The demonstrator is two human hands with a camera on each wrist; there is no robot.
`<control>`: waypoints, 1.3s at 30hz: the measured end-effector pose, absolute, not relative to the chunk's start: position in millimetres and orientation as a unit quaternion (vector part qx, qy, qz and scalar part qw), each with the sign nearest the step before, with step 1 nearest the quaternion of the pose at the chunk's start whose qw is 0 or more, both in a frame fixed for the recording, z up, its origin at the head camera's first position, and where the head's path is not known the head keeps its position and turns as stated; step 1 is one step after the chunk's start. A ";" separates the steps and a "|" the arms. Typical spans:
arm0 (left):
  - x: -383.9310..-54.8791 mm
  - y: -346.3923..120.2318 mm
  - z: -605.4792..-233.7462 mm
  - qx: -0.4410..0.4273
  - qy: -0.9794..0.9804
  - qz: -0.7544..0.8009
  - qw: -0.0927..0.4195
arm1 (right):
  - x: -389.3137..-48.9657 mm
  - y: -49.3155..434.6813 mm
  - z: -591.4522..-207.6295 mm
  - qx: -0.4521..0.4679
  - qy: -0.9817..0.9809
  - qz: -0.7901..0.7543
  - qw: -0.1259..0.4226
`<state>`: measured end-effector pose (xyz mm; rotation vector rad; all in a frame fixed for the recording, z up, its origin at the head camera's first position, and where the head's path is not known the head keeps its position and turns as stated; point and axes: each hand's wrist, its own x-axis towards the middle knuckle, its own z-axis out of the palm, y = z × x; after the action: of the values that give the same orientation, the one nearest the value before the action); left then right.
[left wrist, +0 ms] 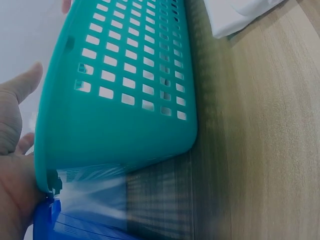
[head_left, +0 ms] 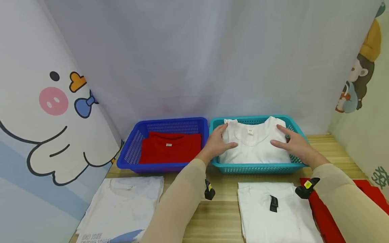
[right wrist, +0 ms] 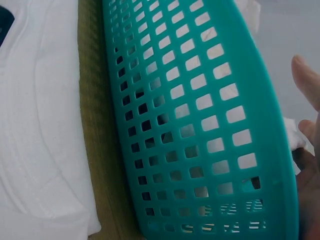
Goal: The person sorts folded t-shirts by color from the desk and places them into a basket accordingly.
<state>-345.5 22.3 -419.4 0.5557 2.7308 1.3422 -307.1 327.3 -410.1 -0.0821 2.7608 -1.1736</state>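
My left hand [head_left: 217,143] and right hand [head_left: 293,145] are well apart, one at each side of the white shirt [head_left: 255,150] lying in the teal basket [head_left: 258,166]. My fingers are loosely spread, with both thumbs pointing inward over the cloth; I can't tell how firmly, if at all, the fingertips touch it. The shirt's collar faces the basket's back edge, and its shoulders rise up to that rim. There is room between its right side and the basket's right wall, where my right hand reaches in.

The basket stands toward the back right corner of the wooden table [head_left: 218,219], with bare wood between it and the table's right edge. On its left, the blue basket [head_left: 164,167] sits right alongside, holding a red shirt [head_left: 170,152]. Ahead of the teal basket's front edge, a narrow strip of wood separates it from the black-labelled shirt [head_left: 278,217]. Beside that, toward the right edge, red cloth [head_left: 326,216] lies partly beneath my right forearm. The printed shirt [head_left: 127,206] lies along the left edge, with a wider wooden lane between it and the black-labelled one.
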 end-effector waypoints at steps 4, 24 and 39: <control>-343.3 21.8 -420.8 0.191 0.874 0.445 0.025 | -304.1 327.3 -410.4 -0.041 0.916 -0.395 0.062; -307.4 -29.9 -377.0 0.245 0.898 0.364 -0.040 | -257.6 327.8 -377.1 -0.074 0.910 -0.407 -0.018; -194.8 -150.3 -370.7 0.256 0.903 0.334 -0.083 | -190.8 328.5 -366.8 -0.146 0.908 -0.379 -0.101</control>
<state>-194.8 -150.3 -370.7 0.8508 2.9984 1.1097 -190.8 328.5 -366.8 -0.4909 3.0523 -1.2741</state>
